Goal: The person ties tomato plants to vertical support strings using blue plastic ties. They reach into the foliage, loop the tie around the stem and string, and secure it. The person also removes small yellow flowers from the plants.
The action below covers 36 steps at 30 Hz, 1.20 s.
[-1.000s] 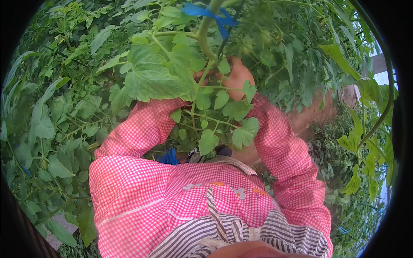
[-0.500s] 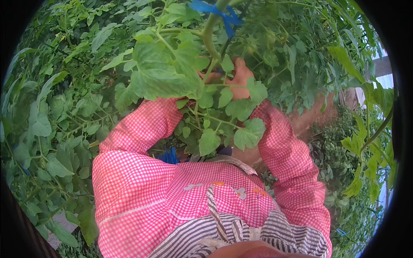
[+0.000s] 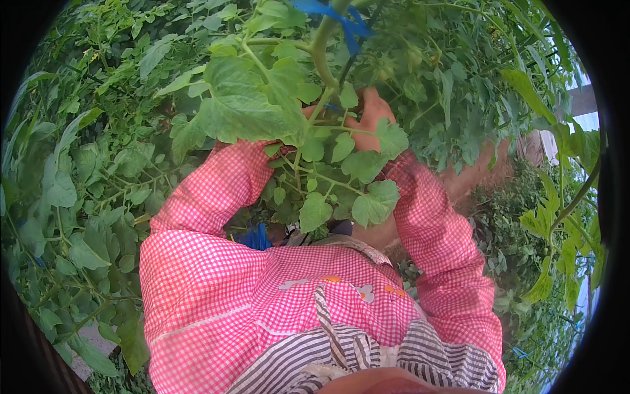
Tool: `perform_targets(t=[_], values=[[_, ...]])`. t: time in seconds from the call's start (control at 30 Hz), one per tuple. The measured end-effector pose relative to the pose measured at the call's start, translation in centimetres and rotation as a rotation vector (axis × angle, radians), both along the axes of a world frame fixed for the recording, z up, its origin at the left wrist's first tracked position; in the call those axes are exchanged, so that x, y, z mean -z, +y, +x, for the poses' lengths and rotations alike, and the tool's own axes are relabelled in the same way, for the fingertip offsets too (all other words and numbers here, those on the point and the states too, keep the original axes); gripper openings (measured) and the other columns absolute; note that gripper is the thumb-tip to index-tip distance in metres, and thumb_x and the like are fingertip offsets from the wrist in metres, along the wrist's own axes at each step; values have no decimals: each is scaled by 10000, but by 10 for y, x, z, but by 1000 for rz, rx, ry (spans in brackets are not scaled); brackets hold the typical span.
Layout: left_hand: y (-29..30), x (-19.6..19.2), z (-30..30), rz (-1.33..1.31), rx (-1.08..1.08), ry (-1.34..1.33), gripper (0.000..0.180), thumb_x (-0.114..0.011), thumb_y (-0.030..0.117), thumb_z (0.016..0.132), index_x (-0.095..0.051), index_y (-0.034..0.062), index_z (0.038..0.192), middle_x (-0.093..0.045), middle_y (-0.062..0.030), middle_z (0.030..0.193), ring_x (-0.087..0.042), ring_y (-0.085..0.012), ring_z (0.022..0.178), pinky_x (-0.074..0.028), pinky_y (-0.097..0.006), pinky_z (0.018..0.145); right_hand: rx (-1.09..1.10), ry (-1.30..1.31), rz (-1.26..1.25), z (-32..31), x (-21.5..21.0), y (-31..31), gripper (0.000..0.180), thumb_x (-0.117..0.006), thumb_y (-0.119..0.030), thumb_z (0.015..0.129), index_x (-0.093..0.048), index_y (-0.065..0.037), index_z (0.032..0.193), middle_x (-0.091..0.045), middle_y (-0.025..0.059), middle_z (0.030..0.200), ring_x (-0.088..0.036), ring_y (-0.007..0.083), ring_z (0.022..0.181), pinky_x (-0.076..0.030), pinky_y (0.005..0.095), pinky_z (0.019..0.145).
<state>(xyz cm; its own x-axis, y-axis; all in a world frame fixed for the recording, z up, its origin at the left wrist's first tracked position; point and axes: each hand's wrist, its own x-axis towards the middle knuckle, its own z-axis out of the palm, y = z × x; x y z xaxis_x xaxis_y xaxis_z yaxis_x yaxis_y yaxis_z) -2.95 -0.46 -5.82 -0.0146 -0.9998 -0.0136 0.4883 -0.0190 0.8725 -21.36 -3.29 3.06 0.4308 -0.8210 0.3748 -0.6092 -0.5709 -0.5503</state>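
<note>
Both my arms reach round a tomato plant, whose thick green stem (image 3: 321, 56) rises in front of me. My right hand (image 3: 373, 121) is just right of the stem, its fingers bent inward and closed, partly covered by small leaves. My left hand (image 3: 314, 113) is mostly hidden behind a large tomato leaf (image 3: 246, 102); only a bit of it shows by the stem, and its fingers cannot be seen. Between the hands, a thin blue strip (image 3: 333, 106) crosses at the stem. Higher up, a blue tie (image 3: 338, 18) is knotted round the same stem.
Dense tomato foliage (image 3: 85, 177) fills the left and far side. A bundle of blue strips (image 3: 254, 236) hangs at my waist. To the right are a strip of bare soil (image 3: 476, 174), low plants and a nearer leafy stem (image 3: 564, 213).
My hands stay at the stem, with the left forearm shifted slightly up and inward. The blue strip between them now looks thinner. The lower leaves have moved a little left.
</note>
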Motion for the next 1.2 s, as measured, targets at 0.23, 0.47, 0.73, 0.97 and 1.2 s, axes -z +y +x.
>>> perform_targets(t=[0.23, 0.47, 0.73, 0.97, 1.2], values=[[-7, 6, 10, -75, 48, 111, 443, -646, 18, 836, -485, 81, 1244, -581, -22, 1173, -559, -156, 1069, -478, -253, 848, 26, 90, -9, -4, 0, -1, 297, -604, -75, 685, -495, -7, 954, -593, 175, 802, -563, 373, 781, -449, 463, 687], [2, -60, 50, -134, 71, -281, 458, -638, 6, 836, -481, 63, 1262, -575, -39, 1196, -552, -179, 1096, -459, -278, 896, -165, 91, -125, -30, -26, -11, 300, -652, -108, 753, -536, -15, 1014, -596, 119, 866, -579, 290, 774, -478, 367, 694], [51, -85, 47, -143, -78, -372, 475, -629, -8, 835, -478, 43, 1282, -569, -58, 1223, -544, -204, 1127, -438, -306, 950, -211, -362, 311, -66, -60, 15, 174, -541, -31, 889, -581, -20, 1058, -630, 47, 955, -575, 121, 807, -476, 262, 740], [139, -106, 3, -92, -412, -290, 510, -646, -6, 813, -467, 3, 1290, -499, -127, 1314, -475, -238, 1223, -352, -365, 1047, -220, -288, 212, -96, -77, 12, 187, -531, -6, 878, -562, -14, 1062, -613, 26, 972, -559, 101, 883, -444, 242, 802], [239, -107, -69, -400, -919, -468, 189, -673, 18, 809, -575, -14, 968, -534, -115, 1150, -561, -161, 971, -473, -307, 866, -381, -448, 225, -109, -77, 26, 166, -549, -27, 870, -555, -12, 1035, -650, 31, 924, -579, 93, 779, -476, 246, 715]])
